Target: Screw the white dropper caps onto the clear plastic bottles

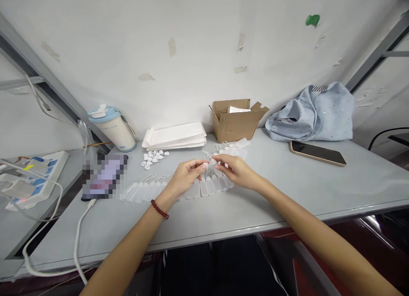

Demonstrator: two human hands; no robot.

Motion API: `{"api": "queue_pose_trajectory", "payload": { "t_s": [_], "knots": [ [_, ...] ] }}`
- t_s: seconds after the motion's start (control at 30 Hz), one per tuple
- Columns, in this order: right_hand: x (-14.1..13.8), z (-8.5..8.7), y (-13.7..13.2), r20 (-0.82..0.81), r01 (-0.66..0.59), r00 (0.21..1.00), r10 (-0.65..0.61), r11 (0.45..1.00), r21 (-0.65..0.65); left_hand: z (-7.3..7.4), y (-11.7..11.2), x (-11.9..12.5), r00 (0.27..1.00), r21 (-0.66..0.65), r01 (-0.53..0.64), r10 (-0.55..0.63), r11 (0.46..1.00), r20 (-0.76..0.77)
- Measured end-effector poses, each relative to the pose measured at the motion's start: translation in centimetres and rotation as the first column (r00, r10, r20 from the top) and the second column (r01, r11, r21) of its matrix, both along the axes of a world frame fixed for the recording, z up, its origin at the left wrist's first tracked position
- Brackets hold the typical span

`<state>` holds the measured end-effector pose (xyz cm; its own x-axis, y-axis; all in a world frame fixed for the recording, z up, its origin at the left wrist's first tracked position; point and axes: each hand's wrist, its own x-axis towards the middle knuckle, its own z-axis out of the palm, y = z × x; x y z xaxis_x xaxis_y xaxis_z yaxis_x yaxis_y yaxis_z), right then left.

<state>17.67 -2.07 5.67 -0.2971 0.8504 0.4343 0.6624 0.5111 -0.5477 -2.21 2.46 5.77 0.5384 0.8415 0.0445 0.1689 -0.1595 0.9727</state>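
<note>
My left hand (185, 176), a red bead bracelet on its wrist, pinches a small white cap (205, 165) between thumb and fingertips. Close beside it, my right hand (238, 171) is closed on a small translucent plastic pouch (212, 163), partly hidden by the fingers. Below both hands lies a row of flat translucent pouches (209, 187) with thin loops at their tops, and the row continues left (140, 191). More such pouches (234, 150) lie heaped behind my right hand. A pile of white caps (153, 158) sits to the left, beyond my left hand.
Along the wall stand a tumbler (115, 129), a stack of white envelopes (175, 135), an open cardboard box (236, 125) and a blue cloth bag (316, 112). One phone (318, 153) lies right; another, blurred phone (107, 176) lies left with a white cable. A power strip (47, 181) is far left.
</note>
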Motion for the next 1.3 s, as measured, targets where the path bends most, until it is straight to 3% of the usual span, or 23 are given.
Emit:
{"api": "queue_pose_trajectory", "payload": {
  "t_s": [0.23,0.5,0.73,0.97,1.17,1.3],
  "knots": [
    [-0.5,-0.3,-0.1,0.081,-0.081,0.994,0.076,0.995,0.056,0.3,-0.2,0.2,0.999,0.097,-0.042,0.042,0.994,-0.006],
    [-0.6,-1.3,0.3,0.160,-0.045,0.987,0.026,0.992,0.117,-0.6,-0.3,0.5,0.995,0.225,-0.076,0.087,0.972,-0.041],
    [-0.4,-1.5,0.3,0.042,-0.055,0.998,0.056,0.998,-0.019,-1.0,-0.2,0.5,0.995,0.225,-0.074,0.087,0.971,-0.048],
    [-0.8,-0.8,0.2,-0.077,-0.070,0.995,0.070,0.998,0.002,-1.0,-0.3,0.6,0.997,0.241,-0.072,0.076,0.968,-0.008],
    [-1.1,-0.8,-0.1,-0.209,-0.014,0.978,-0.020,0.987,-0.160,-0.5,-0.6,0.6,0.999,0.274,-0.051,0.053,0.960,0.003],
    [-1.3,-0.7,-0.1,-0.398,-0.067,0.913,-0.083,0.935,-0.348,-0.5,-0.7,0.6,0.999,0.377,-0.045,0.043,0.925,0.012]
  ]
}}
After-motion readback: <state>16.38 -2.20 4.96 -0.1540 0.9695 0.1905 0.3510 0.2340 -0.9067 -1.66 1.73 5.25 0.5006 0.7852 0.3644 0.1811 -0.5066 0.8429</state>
